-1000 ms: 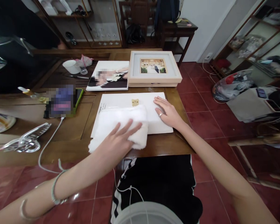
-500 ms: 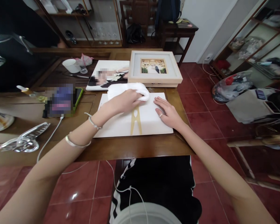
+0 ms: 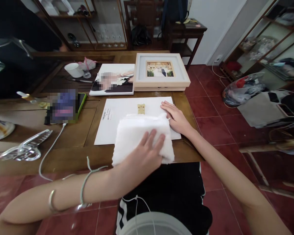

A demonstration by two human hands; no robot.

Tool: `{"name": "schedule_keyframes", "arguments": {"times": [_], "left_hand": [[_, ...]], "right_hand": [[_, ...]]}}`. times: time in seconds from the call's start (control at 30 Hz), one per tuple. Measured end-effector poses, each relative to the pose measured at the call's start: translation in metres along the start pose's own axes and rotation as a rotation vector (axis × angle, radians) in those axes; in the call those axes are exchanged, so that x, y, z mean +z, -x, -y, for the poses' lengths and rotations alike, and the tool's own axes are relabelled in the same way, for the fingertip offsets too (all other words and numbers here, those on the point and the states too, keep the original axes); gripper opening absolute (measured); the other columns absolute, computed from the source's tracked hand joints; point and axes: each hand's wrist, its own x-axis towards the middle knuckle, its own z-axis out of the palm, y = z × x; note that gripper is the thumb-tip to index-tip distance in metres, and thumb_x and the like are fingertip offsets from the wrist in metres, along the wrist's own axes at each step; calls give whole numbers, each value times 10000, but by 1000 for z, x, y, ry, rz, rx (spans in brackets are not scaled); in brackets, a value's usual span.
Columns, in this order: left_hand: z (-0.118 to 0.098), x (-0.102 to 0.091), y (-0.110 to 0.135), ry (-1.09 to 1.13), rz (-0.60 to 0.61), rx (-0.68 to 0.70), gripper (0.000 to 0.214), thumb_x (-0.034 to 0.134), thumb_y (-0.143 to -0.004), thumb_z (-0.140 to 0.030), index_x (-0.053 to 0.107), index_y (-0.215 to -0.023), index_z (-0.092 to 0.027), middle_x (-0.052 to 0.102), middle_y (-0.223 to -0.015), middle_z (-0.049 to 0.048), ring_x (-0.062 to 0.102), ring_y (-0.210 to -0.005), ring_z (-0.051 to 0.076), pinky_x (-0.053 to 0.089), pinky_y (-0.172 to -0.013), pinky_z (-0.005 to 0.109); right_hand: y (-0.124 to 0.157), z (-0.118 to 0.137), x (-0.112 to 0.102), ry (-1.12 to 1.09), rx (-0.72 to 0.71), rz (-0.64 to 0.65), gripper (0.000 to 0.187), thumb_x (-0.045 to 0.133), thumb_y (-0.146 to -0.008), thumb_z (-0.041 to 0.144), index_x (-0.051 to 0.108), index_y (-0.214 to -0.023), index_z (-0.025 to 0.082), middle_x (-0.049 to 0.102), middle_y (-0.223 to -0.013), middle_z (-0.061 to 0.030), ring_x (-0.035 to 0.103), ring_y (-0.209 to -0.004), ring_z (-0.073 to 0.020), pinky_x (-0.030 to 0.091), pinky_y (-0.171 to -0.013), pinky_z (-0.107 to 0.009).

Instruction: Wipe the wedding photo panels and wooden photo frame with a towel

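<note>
My left hand (image 3: 143,156) lies flat, fingers apart, pressing a folded white towel (image 3: 139,132) onto the near part of a white board (image 3: 112,124) on the wooden table. The towel overhangs the table's front edge. A small gold clip-shaped emblem (image 3: 141,108) shows on the board just beyond the towel. My right hand (image 3: 175,117) rests flat on the board's right side with fingers spread, a ring on one finger, touching the towel's right edge.
Behind the board lie an unframed photo print (image 3: 114,83) and a wooden box frame (image 3: 160,72). To the left are a phone (image 3: 63,106) with a white cable (image 3: 49,150), a silver butterfly ornament (image 3: 24,148) and a white cup (image 3: 73,69). Red tiled floor lies to the right.
My left hand drew the towel from the board's far edge back to the near edge, covering most of the gold emblem. My right hand stayed in place.
</note>
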Motion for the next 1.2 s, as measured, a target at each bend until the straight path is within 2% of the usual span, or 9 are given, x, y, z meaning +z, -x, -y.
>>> {"name": "schedule_keyframes", "arguments": {"times": [0.13, 0.27, 0.37, 0.47, 0.63, 0.8, 0.93, 1.03, 1.2], "left_hand": [[2, -1, 2, 61, -17, 10, 136, 626, -881, -199, 739, -958, -193, 528, -1434, 129, 504, -1310, 364, 472, -1046, 495], [43, 6, -22, 69, 18, -55, 255, 552, -900, -104, 720, -1075, -184, 526, -1439, 120, 507, -1315, 327, 481, -1037, 453], [74, 22, -47, 38, 13, -177, 262, 529, -918, -115, 721, -1091, -159, 521, -1441, 133, 487, -1323, 357, 465, -1039, 494], [84, 34, -65, -4, 12, -257, 256, 512, -933, -136, 736, -1057, -139, 512, -1443, 157, 462, -1333, 394, 451, -1029, 553], [60, 27, -59, -91, 4, -240, 325, 452, -911, -44, 747, -1024, -119, 525, -1416, 198, 517, -1280, 408, 489, -970, 560], [18, 8, -20, -33, 53, -93, 220, 573, -905, -168, 758, -1022, -194, 496, -1460, 142, 473, -1327, 398, 457, -1027, 536], [-8, 2, 7, 28, 33, -45, 107, 686, -844, -237, 767, -909, -214, 472, -1490, 96, 439, -1355, 393, 417, -1077, 520], [-7, 3, 8, 45, 26, -51, 103, 672, -850, -222, 758, -907, -222, 471, -1493, 75, 441, -1361, 366, 414, -1086, 493], [29, 16, -25, -14, -7, -164, 214, 579, -891, -151, 742, -1021, -198, 479, -1479, 120, 446, -1359, 363, 442, -1059, 495]], "right_hand": [[0, 1, -1, 0, 0, -2, 419, 409, -920, 191, 601, -1291, 226, 544, -1444, -67, 421, -1406, -240, 308, -1181, -531], [0, 1, 0, 20, 7, -6, 410, 414, -921, 195, 606, -1283, 200, 554, -1433, -89, 430, -1400, -249, 317, -1180, -521], [-1, -1, 1, 34, -2, -12, 410, 411, -921, 199, 605, -1281, 182, 558, -1426, -105, 431, -1399, -255, 325, -1175, -519], [0, -2, 1, 29, -13, -9, 417, 410, -918, 196, 598, -1290, 202, 561, -1425, -90, 430, -1400, -252, 324, -1173, -527], [-1, 0, 1, 20, -9, -7, 422, 410, -916, 194, 601, -1291, 229, 557, -1432, -67, 428, -1401, -255, 320, -1172, -540], [-1, 2, 1, 8, 16, 5, 440, 415, -905, 177, 593, -1306, 215, 544, -1444, -72, 416, -1409, -247, 309, -1181, -528], [0, 4, 0, 0, 19, 10, 432, 422, -904, 178, 603, -1295, 208, 533, -1454, -73, 407, -1416, -238, 299, -1187, -518], [-1, 4, -1, -26, 38, 8, 428, 430, -903, 188, 612, -1289, 202, 535, -1451, -74, 408, -1415, -232, 290, -1194, -505], [-2, 3, -2, -198, 185, -39, 460, 456, -909, 236, 563, -1355, 256, 492, -1488, -20, 398, -1421, -214, 259, -1215, -465]]}}
